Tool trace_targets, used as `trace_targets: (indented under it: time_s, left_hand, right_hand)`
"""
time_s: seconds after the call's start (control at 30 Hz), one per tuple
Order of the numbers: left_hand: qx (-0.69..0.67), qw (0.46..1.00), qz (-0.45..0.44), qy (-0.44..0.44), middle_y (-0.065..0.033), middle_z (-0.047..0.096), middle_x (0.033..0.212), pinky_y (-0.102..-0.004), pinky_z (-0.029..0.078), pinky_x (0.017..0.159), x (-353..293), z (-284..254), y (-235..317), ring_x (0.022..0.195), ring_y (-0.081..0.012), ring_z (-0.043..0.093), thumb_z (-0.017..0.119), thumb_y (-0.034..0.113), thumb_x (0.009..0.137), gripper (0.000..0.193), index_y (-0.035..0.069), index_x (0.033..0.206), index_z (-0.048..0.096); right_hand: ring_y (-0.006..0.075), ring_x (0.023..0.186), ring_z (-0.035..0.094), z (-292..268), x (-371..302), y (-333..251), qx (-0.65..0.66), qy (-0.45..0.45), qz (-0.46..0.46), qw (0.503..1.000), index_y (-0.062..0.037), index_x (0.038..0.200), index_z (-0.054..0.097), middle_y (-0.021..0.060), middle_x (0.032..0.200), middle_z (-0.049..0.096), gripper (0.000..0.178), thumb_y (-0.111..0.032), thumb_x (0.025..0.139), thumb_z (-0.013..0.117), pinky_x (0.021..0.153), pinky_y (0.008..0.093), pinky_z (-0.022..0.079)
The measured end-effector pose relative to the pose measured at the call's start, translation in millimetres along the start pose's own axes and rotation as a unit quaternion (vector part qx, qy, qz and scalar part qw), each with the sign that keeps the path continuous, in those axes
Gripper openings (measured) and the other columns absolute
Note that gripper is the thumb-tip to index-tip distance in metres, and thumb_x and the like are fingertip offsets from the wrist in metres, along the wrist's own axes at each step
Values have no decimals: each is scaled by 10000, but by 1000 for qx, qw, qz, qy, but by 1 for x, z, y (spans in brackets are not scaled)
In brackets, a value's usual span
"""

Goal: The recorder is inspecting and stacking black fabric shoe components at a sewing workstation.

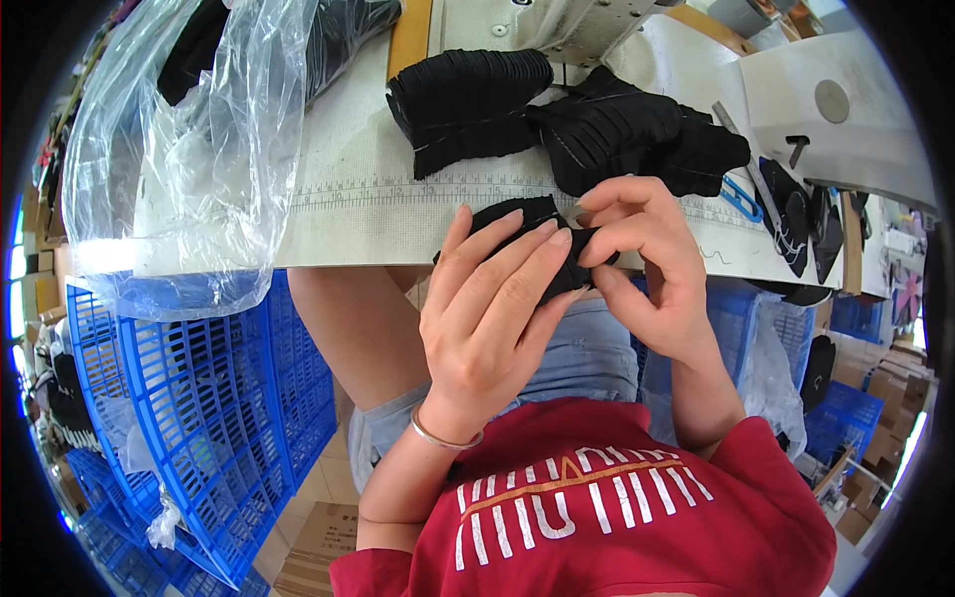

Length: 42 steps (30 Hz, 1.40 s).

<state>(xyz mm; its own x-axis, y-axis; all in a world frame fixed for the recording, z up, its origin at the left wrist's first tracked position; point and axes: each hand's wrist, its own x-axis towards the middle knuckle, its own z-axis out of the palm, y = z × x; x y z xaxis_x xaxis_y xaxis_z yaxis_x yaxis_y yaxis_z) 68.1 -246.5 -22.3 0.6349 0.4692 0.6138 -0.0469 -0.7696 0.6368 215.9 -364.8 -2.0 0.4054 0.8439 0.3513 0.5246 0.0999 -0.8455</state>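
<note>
A small piece of black fabric (517, 211) is between my two hands at the table's front edge. My left hand (492, 298) lies over it with the fingers pressed along the cloth, covering much of it. With thumb and fingertips, my right hand (647, 264) pinches the right end of the same piece. Just beyond my hands rests a row of stacked black fabric pieces (468, 99). A second, looser bunch of black pieces (617, 129) lies to its right, spread toward the right side.
A printed ruler strip (368, 192) runs along the white table. Clear plastic bagging (189, 169) hangs over the left edge, above blue plastic crates (209, 418). Blue-handled snips (741, 199) lie right, near the sewing machine (587, 30). A cardboard box (320, 547) is on the floor.
</note>
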Motion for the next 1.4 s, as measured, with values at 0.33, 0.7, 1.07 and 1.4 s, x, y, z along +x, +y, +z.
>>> trace_targets:
  time_s: [0.33,0.7,1.07,1.4]
  left_hand:
    - [-5,1000,5,-1,-126,738,1071,-538,471,1048,1,0,0,1084,-339,687,853,70,677,423,20,1074,718]
    - [-23,1000,-3,2,-135,736,1084,-537,473,1047,0,-1,-2,1092,-344,687,854,81,678,430,9,1072,698]
    - [-24,1000,-5,0,-141,734,1084,-532,475,1047,1,-2,-3,1095,-342,686,856,84,676,420,11,1057,696]
    - [-26,1000,-1,4,-147,735,1077,-533,474,1049,0,-1,-4,1090,-344,689,856,100,681,424,2,1057,689]
  right_hand:
    - [191,924,604,6,-3,4,63,25,36,997,-65,916,682,111,1173,592,194,-43,745,773,836,309,475]
    - [198,932,601,1,2,-2,-18,-10,-6,1000,-67,906,674,107,1168,596,198,-56,741,784,828,308,476]
    - [217,991,581,5,2,-7,-29,-8,17,999,-72,886,675,102,1170,589,177,-45,745,778,837,323,473]
    - [204,970,574,3,3,-4,-5,-9,24,1000,-79,889,681,102,1169,589,189,-47,734,784,827,321,473]
